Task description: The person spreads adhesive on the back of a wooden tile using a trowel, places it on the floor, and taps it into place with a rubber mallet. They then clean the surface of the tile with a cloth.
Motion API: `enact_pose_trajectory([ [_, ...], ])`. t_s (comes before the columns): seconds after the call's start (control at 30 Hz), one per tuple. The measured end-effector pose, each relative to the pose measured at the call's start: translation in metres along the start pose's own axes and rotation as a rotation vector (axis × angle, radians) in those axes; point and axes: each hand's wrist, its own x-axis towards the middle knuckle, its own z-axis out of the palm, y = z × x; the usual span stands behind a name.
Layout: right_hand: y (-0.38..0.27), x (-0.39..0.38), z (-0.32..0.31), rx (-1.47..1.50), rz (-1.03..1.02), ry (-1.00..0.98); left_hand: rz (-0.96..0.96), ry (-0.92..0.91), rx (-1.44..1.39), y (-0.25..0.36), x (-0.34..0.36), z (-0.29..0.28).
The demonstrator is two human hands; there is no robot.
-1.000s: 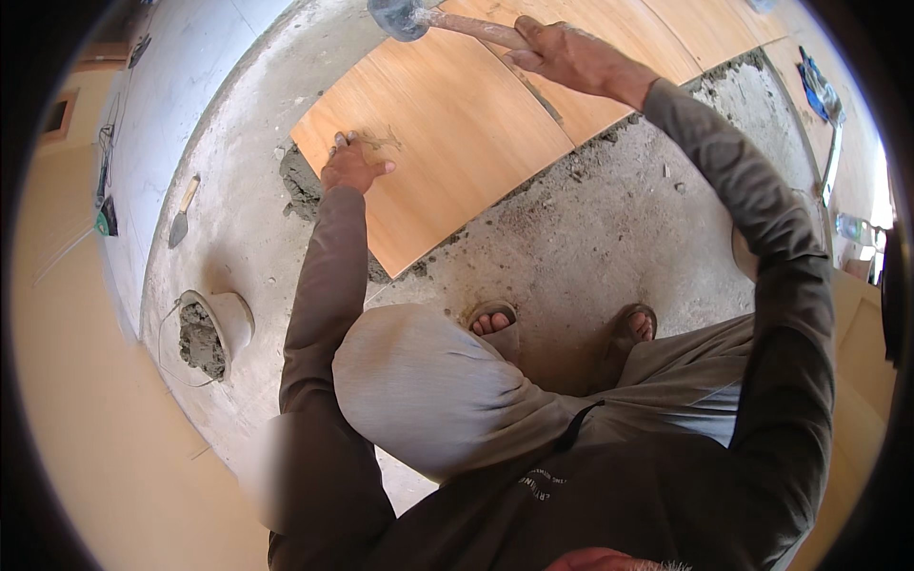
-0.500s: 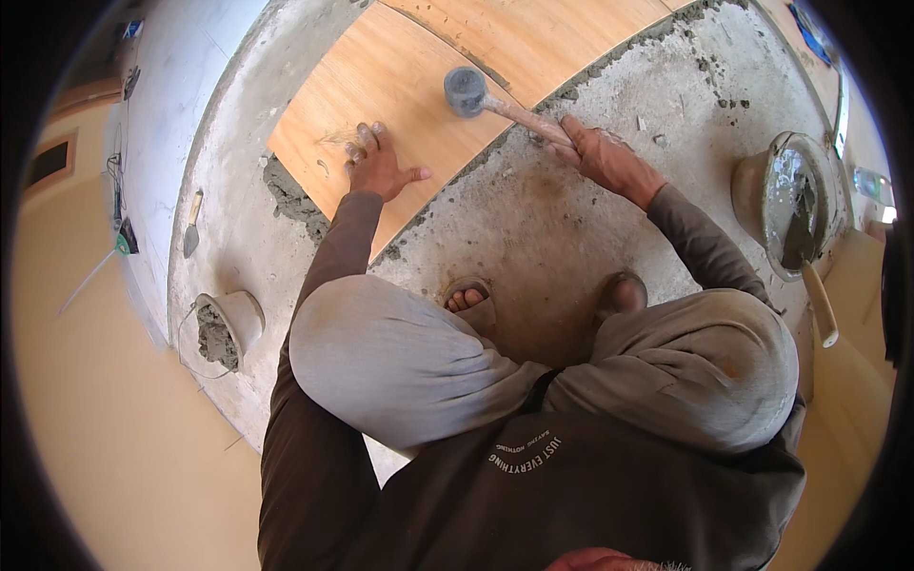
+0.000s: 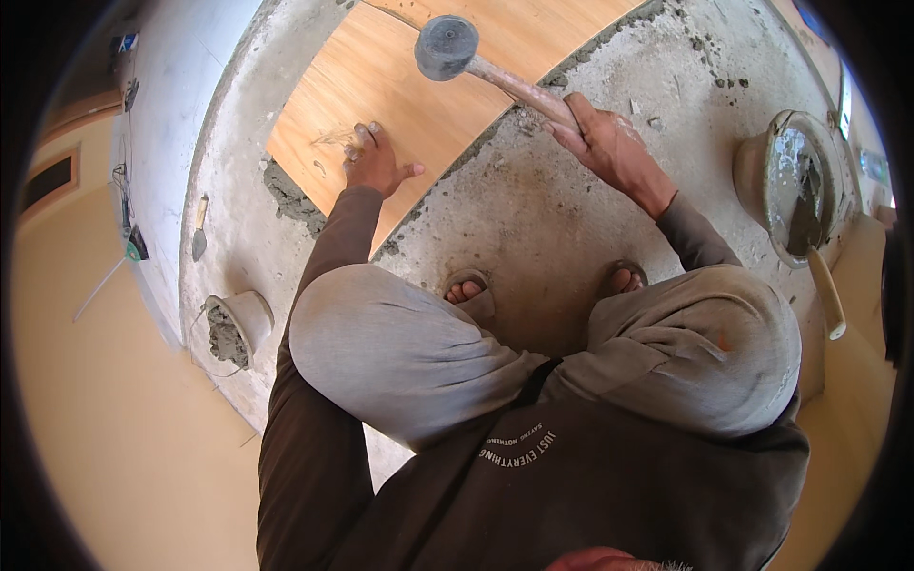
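Observation:
A wood-look tile [image 3: 333,90] lies on grey mortar [image 3: 290,193] beside another laid tile [image 3: 514,29]. My left hand [image 3: 376,162] rests on the near part of that first tile, fingers spread with the thumb out to the right. My right hand [image 3: 605,143] is closed round the wooden handle of a rubber mallet [image 3: 447,48], whose dark round head is raised over the right side of the tile, near the seam.
A trowel [image 3: 200,228] and a bucket of mortar [image 3: 228,338] stand left. At right is a larger bucket [image 3: 762,181] with wet mix and a handled tool [image 3: 828,295]. My bent knees and sandalled feet are below. A wall [image 3: 67,305] borders the left side.
The mallet came down and rightward from the top of the view, then lifted slightly again. My left hand stays on the tile with its fingers spread. The view has shifted, showing the right bucket.

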Motion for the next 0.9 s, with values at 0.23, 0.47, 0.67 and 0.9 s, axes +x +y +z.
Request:
enact_pose_trajectory([
  [0.23,-0.005,0.005,0.016,-0.048,0.014,-0.043,-0.049,0.007,-0.013,0.008,-0.011,-0.013],
  [0.47,-0.013,0.005,0.045,-0.22,-0.09,-0.118,-0.043,0.032,-0.086,0.0,-0.014,0.002],
  [0.67,-0.077,0.01,0.011,0.016,0.02,-0.142,0.083,0.06,-0.194,-0.038,-0.024,0.01],
  [0.9,-0.045,-0.011,0.075,-0.205,-0.189,-0.176,-0.005,0.181,-0.171,-0.123,-0.048,0.05],
])
